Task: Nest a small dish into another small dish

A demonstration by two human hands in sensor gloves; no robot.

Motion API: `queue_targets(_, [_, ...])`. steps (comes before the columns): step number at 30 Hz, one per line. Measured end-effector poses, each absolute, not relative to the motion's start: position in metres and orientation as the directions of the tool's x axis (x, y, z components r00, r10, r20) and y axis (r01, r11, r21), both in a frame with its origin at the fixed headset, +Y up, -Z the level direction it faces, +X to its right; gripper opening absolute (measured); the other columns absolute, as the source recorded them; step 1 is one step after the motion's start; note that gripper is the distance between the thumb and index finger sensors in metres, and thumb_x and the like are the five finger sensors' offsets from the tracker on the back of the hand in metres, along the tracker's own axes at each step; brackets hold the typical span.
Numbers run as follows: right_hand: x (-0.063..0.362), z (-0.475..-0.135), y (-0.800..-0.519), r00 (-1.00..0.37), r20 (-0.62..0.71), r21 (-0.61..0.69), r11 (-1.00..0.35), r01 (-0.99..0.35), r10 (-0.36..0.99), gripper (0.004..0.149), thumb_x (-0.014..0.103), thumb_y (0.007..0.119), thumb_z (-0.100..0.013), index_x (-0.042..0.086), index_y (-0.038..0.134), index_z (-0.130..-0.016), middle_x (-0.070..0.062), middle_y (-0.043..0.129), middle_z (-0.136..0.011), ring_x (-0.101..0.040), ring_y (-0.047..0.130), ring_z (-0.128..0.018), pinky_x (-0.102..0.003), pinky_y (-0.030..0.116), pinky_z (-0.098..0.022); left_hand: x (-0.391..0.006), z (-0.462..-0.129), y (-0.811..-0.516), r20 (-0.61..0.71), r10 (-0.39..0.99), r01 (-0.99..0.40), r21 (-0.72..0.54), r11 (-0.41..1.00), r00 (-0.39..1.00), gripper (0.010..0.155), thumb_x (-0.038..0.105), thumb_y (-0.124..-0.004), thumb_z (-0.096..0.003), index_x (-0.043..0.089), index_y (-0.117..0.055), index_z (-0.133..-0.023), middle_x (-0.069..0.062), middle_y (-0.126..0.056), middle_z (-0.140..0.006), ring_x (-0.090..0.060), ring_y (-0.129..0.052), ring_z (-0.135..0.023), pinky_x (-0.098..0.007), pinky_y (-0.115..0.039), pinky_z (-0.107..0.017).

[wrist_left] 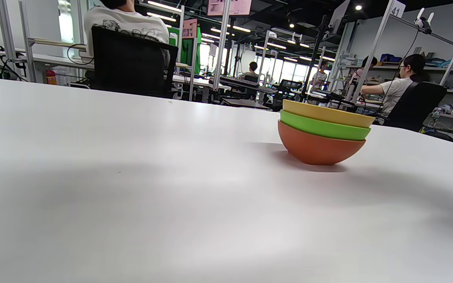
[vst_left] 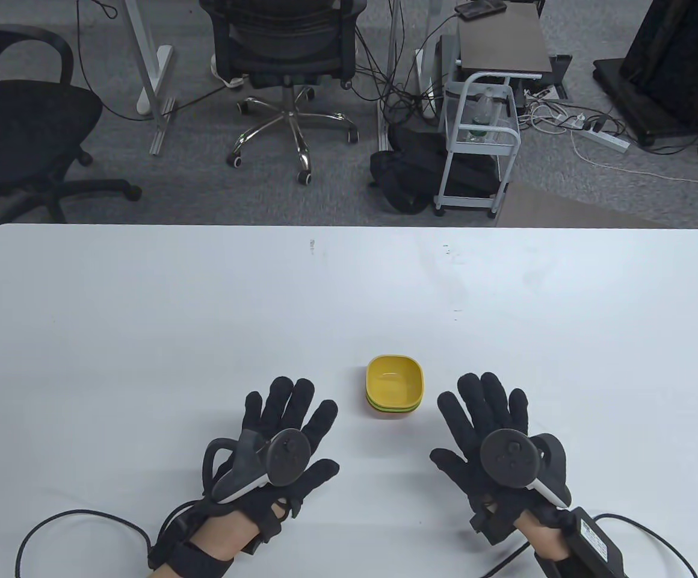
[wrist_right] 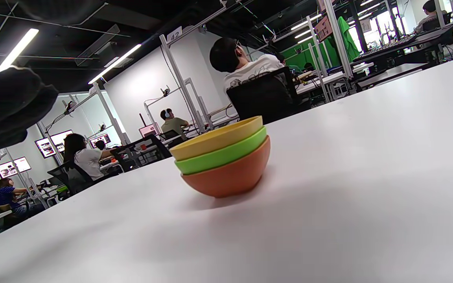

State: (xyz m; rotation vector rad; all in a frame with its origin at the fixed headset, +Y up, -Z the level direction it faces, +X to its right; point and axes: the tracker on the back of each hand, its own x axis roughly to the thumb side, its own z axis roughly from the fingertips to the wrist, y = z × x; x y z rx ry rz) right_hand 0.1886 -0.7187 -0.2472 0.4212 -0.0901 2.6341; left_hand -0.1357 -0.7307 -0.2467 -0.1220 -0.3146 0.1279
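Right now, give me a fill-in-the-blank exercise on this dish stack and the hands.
1. The top dish in the stack is ____.
2. The bottom dish, resting on the table, is ____.
3. The stack holds ____ dishes.
4. The left hand and right hand lie flat on either side of the stack, touching ____ of the dishes.

Missing words: yellow; orange; three; none
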Motion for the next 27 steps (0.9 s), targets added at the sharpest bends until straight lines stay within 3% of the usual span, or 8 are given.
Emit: queue_targets(27, [0.1875,-0.2487,-0.7211,-0.835,0.320,0.044,-0.887,-0.460,0.448,0.076,0.060,0.070,-0.032,0.043,0.029,-0.094,0.007,0.000,-0.108,-0.034,-0.001,-0.104,-0.064,-0.003,-0.068,-0.1390,-0.2480,-0.7316,0.292,0.145,-0.103,-0.153,0.983,0.945,0.082,0.081,-0.054,-0.0296,0.065,0.000,-0.089,0.023,0.010,-0.111,-0.013,0.012,-0.109,-0.053,-0.004,-0.078])
